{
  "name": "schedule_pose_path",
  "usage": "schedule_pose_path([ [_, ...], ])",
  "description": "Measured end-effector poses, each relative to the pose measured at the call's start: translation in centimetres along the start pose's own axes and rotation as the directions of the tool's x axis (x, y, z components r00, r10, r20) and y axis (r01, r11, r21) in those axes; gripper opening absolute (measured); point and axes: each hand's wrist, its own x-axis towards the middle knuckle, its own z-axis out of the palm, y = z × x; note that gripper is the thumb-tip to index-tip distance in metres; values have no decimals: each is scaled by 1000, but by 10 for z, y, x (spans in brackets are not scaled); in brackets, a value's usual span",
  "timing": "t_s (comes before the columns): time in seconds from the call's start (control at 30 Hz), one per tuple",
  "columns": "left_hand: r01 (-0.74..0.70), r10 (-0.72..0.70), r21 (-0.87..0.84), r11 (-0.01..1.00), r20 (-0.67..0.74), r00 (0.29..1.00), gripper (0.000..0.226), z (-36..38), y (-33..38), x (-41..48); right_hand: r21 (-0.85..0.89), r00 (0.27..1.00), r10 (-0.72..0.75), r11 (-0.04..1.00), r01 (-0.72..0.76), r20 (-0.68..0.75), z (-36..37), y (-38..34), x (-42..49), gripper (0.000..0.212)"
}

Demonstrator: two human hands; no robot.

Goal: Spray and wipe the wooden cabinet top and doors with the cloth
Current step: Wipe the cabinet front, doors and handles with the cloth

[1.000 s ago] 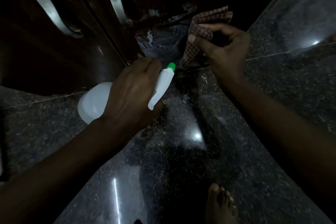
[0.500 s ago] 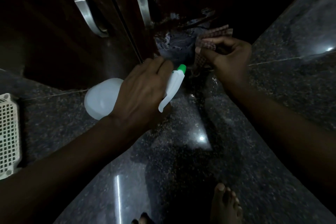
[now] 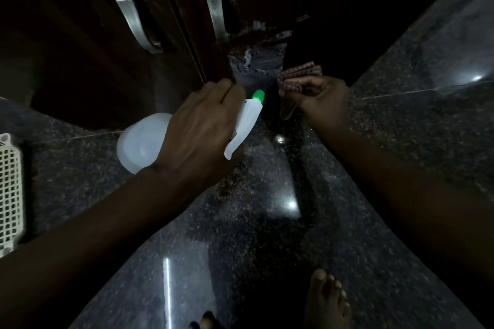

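Note:
My left hand [image 3: 199,125] grips a white spray bottle [image 3: 141,141] by its neck; the green nozzle [image 3: 258,95] aims at the bottom of the dark wooden cabinet door [image 3: 251,21]. My right hand [image 3: 320,100] pinches a bunched checked cloth [image 3: 295,79] low against that door's bottom edge. A pale wet patch [image 3: 254,64] shows on the door just left of the cloth. The left cabinet door [image 3: 80,48] is dark and dim. Each door carries a curved metal handle: the left door's handle [image 3: 135,21] and the right door's handle [image 3: 215,8].
Glossy black speckled granite floor [image 3: 267,222] fills the lower view, with light glints. A white lattice basket [image 3: 9,192] sits at the left edge. A bare foot [image 3: 326,299] stands at the bottom right, and toes [image 3: 203,322] show at the bottom edge.
My right hand and the cloth have slid down the door to its bottom edge. The view has shifted so the handles and the basket sit further right. The bottle stays gripped.

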Motion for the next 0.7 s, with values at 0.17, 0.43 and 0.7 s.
schedule_pose_path([
  [0.17,-11,10,-37,999,-9,1000,33,2,0,-3,-3,1000,1,1000,-1,-18,2,-10,-1,24],
  [0.43,20,-21,-37,999,-37,999,35,-8,-3,-2,147,943,-291,938,315,-161,-4,-91,2,23],
  [0.7,46,-45,48,998,-24,999,36,-12,-9,-2,16,986,-165,986,165,6,-2,-41,-2,22],
])
